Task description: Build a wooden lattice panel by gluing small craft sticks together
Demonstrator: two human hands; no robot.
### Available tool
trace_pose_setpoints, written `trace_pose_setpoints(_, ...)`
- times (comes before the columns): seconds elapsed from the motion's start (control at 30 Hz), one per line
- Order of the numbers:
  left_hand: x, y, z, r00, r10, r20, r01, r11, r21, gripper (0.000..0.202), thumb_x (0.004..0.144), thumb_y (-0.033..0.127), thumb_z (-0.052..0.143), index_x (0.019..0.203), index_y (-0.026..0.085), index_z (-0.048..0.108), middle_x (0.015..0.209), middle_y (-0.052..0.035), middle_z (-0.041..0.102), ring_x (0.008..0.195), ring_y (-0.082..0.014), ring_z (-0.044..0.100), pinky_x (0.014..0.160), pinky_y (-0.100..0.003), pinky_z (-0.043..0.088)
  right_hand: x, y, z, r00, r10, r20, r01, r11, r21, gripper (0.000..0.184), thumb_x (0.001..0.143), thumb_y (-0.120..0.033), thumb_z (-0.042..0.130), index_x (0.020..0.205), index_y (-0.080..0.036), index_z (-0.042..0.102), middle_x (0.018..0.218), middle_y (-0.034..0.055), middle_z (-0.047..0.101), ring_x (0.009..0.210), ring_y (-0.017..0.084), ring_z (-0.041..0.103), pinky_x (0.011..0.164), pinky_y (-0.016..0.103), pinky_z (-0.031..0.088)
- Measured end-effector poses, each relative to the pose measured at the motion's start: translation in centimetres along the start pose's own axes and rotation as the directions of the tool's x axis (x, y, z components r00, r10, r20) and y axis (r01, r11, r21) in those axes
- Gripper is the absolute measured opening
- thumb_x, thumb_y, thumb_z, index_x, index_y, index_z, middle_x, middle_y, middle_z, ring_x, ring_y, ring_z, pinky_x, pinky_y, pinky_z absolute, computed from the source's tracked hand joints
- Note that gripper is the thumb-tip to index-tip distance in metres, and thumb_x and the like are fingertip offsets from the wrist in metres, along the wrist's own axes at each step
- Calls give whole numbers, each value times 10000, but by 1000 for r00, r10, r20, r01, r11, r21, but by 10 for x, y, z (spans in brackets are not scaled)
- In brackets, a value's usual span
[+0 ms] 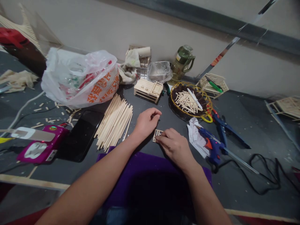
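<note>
My right hand (175,145) has its fingertips closed on the near edge of a small frame of wooden sticks (158,132), low over the dark table. Just above and to the left, my left hand (148,122) is curled with thumb and forefinger together; anything between them is too small or hidden to make out. To its left lies a bundle of long thin wooden sticks (114,122). A small stick-built model (148,89) stands beyond my hands. At the right, a blue glue gun (214,147) rests beside crumpled white paper (198,137).
A yellow-rimmed basket (174,101) holds short sticks and a white pen. Blue-handled pliers (222,125) and a black cord (255,181) lie right. A plastic bag (79,78), black phone (81,136) and purple device (41,145) occupy the left. A green jug (184,61) stands behind.
</note>
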State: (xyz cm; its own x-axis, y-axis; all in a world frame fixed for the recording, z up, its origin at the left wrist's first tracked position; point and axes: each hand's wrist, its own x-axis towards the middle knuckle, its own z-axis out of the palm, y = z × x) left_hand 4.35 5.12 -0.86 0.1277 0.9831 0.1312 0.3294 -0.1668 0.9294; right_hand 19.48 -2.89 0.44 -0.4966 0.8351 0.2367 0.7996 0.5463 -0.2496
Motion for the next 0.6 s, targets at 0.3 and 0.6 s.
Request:
trace_pose_setpoints(0.3,0,-1,0,1000,6,-3,-6,1000,6,154,838,128,543,862,200,676,854,-10,715,791,-140,632,767,-290,496,1,-3,-5,999,18,39,-20,998,59,231,973,-258,468,975,-209,694,863,70,621,828,179,526,696,292,424)
trace_pose_setpoints(0.6,1,-3,-1,1000,-4,15,4,1000,-20,152,836,148,536,859,201,676,846,-14,710,775,-138,628,749,-286,486,0,30,-34,927,252,-279,-233,967,98,182,930,-298,540,949,-210,698,884,58,670,853,193,586,796,334,454)
